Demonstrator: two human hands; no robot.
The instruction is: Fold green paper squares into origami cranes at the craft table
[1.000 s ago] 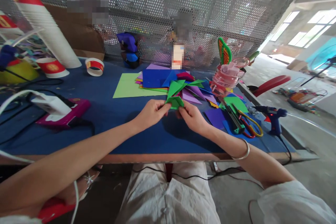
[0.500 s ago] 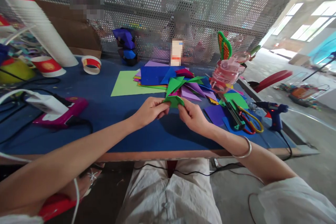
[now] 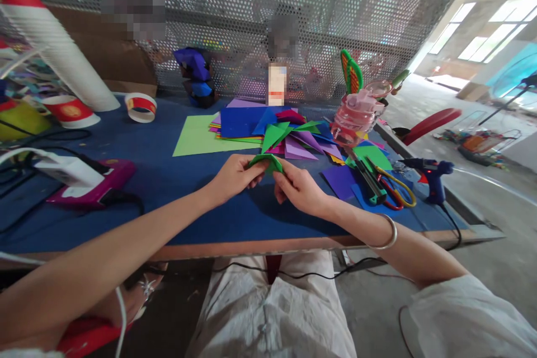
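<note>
I see my left hand (image 3: 235,176) and right hand (image 3: 296,189) meeting over the blue table (image 3: 176,179), both pinching a small folded green paper piece (image 3: 266,162) between fingertips and thumbs, held just above the cloth-covered top and just in front of the pile of coloured paper (image 3: 272,128). Left of that pile, touching it, lies a flat light-green sheet (image 3: 195,137). Right of the pile stands a stack of pink tape dispensers (image 3: 356,117), and nearer the table's front edge from there lie scissors (image 3: 396,193) with red and yellow handles beside a green-handled cutter, on purple and blue sheets. A blue glue gun (image 3: 432,176) sits at the table's right edge, its cord dropping over the side. Well left of the pile I make out a magenta device (image 3: 98,182) with a white box on it and black cables around it, a roll of red-and-white tape (image 3: 140,107) and a tall stack of paper cups (image 3: 54,47). Behind the pile a perforated metal screen (image 3: 260,5) closes off the table; past the table's right side, a bare concrete floor and bright windows.
</note>
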